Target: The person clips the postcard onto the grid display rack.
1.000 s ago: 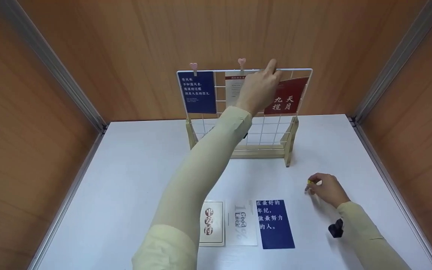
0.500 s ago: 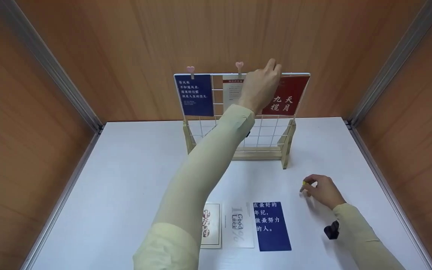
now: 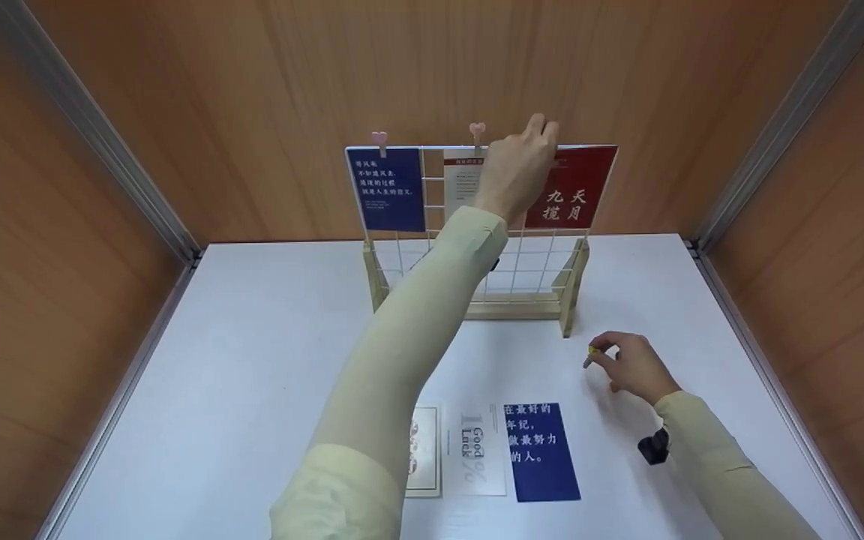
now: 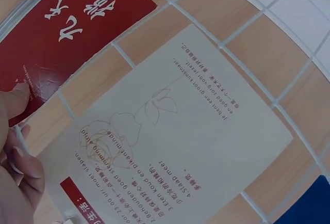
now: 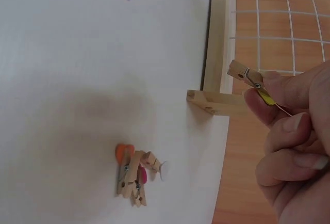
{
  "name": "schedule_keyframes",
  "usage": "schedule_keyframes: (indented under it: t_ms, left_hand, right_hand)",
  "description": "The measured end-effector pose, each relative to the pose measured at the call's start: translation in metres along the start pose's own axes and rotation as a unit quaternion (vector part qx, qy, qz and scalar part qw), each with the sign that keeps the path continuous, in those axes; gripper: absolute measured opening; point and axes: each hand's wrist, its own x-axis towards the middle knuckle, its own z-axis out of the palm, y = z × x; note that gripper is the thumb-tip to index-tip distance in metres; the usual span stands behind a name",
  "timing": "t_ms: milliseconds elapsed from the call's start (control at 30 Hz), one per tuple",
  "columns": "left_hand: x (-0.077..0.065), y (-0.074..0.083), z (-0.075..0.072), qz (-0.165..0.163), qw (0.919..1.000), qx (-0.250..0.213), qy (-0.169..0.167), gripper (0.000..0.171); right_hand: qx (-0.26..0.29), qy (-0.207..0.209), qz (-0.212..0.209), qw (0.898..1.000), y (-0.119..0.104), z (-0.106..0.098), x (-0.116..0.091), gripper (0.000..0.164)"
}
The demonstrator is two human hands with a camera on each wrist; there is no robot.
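Observation:
My left hand [image 3: 514, 169] pinches the upper left edge of a red card [image 3: 578, 184] with white characters, holding it at the top bar of a white wire grid rack [image 3: 511, 281]. In the left wrist view the thumb lies on the card's face and the curled fingers are behind the wire. In front of the rack's right foot, my right hand [image 3: 634, 367] pinches a small wooden clothespin [image 5: 252, 78] with a yellow end between thumb and index finger. Its jaws point away from the hand. A pale card [image 4: 165, 136] with a rose drawing hangs beside the red one.
A dark blue card [image 3: 387, 191] hangs at the grid's left; pink heart clothespins [image 3: 379, 139] top it and the pale card. On the white table lie a blue card [image 3: 542, 454], a "Good Luck" card [image 3: 477, 457], a framed-print card [image 3: 426, 457] and several loose clothespins [image 5: 133, 177].
The red card, tilted earlier, now sits level with the grid's top bar. My right hand has moved left and a little toward the rack with the clothespin. The head view has shifted slightly.

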Motion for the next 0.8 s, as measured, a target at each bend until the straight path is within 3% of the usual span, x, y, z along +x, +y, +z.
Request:
schedule_keyframes:
  t_ms: [333, 467, 633, 800]
  left_hand:
    - [0.004, -0.001, -0.004, 0.005, 1.0, 0.001, -0.008, 0.031]
    - [0.002, -0.001, -0.002, 0.009, 0.9999, -0.006, -0.001, 0.031]
    - [-0.001, -0.002, 0.001, 0.014, 0.9995, -0.026, 0.011, 0.03]
    - [-0.003, -0.002, 0.006, 0.02, 0.9993, -0.01, 0.028, 0.032]
  right_hand:
    - [-0.034, 0.011, -0.05, 0.998, -0.011, -0.006, 0.001, 0.017]
    - [-0.068, 0.031, -0.082, 0.994, -0.026, -0.02, 0.003, 0.016]
    - [-0.086, 0.034, -0.088, 0.992, -0.049, -0.043, 0.007, 0.02]
    - [-0.095, 0.052, -0.1, 0.989, -0.074, -0.067, 0.009, 0.021]
